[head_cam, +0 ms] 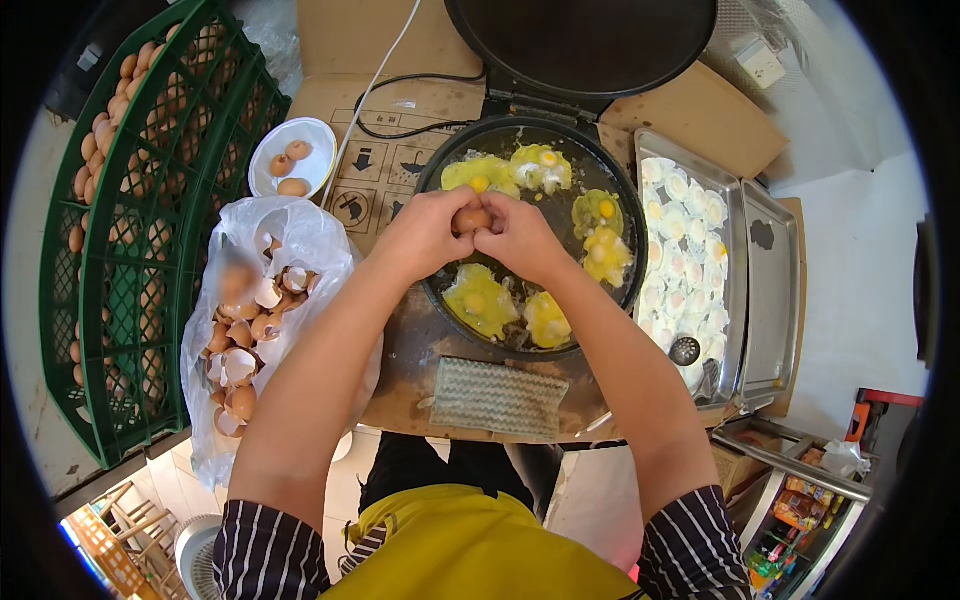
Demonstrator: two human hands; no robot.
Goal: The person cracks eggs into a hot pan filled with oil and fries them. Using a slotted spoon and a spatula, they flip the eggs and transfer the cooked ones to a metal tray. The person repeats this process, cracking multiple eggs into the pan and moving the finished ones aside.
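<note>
Over a round electric griddle pan (551,232), my left hand (425,231) and my right hand (519,236) meet around one brown egg (472,220). Fingertips of both hands press on its shell; whether it is cracked cannot be told. Several eggs lie frying below in separate patches, among them a runny one with a bright yolk (606,209) at the right and a larger yellow patch (480,302) near the front. Part of the pan's left side is hidden by my hands.
Eggshells (240,365) fill a clear plastic bag (201,420) at the left. Behind it stands a white bowl (260,166) with three eggs. Green crates (180,247) hold many eggs. Fried eggs and a perforated ladle (685,351) lie in a metal tray (731,337). A patterned cloth (499,397) lies in front.
</note>
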